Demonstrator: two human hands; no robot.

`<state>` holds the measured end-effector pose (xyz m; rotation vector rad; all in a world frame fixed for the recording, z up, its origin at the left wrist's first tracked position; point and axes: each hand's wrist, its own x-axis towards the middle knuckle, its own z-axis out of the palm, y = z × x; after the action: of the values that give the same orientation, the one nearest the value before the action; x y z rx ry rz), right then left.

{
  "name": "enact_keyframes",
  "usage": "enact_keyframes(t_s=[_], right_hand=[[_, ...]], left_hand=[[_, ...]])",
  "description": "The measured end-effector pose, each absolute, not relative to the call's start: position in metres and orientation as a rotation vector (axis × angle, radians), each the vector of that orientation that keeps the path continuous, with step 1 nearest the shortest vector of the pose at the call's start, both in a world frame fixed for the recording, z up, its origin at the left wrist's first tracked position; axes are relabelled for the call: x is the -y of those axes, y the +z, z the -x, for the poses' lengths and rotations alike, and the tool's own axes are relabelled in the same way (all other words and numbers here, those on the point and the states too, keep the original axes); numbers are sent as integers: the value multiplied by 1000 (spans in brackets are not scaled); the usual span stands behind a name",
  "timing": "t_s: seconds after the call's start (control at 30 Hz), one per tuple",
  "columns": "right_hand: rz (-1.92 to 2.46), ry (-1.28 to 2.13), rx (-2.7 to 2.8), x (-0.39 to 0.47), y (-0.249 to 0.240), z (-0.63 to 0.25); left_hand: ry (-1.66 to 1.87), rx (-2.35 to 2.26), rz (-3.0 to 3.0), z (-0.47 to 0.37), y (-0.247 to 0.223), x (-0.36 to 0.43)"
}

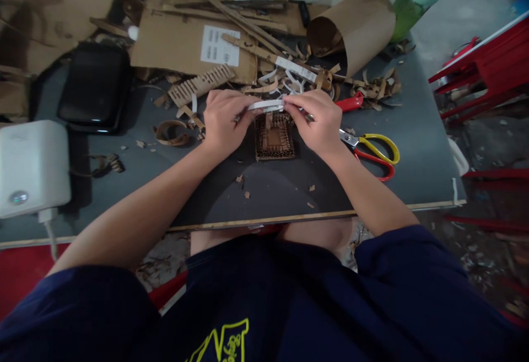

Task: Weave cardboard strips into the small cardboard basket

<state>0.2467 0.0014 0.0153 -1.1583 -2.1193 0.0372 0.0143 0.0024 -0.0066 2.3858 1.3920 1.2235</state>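
Note:
Between my two hands a narrow white strip, paper or card, is stretched from side to side. My left hand pinches its left end, and the fingertips of my right hand pinch the right end. Just below the strip, a small rectangular piece built of corrugated cardboard lies on the table, with raised ribbed edges and a flatter middle. Its upper edge is partly hidden by the strip and my fingers. Scissors with one yellow and one red handle lie by my right wrist, their blades partly covered.
Cardboard sheets and scraps pile up at the back, beside a rolled cardboard tube and a green bottle. A red-handled tool lies right of my hand. A black case and white device stand left.

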Motion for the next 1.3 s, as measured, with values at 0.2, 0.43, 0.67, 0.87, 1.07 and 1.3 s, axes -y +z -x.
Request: enact_keyframes(t_s=[0.2, 0.43, 0.67, 0.87, 1.07, 1.3], right_hand=[[1255, -84, 2052, -10, 13, -259], [1251, -20, 2089, -7, 21, -255], [1001, -13, 2087, -7, 9, -250], [806, -148, 1955, -7, 12, -248], [772, -216, 2050, -3, 15, -247], [670, -206, 2108, -2, 13, -247]], left_hand=[[1507, -1424, -2182, -11, -10, -9], [1421, -1320, -2298, -13, -4, -5], [1456, -1142, -2270, -14, -5, -4], [1435, -1222, -2359, -10, -9, -9], [1418, -1300, -2549, -9, -3, 0], [1438, -1293, -2584, -14, -3, 3]])
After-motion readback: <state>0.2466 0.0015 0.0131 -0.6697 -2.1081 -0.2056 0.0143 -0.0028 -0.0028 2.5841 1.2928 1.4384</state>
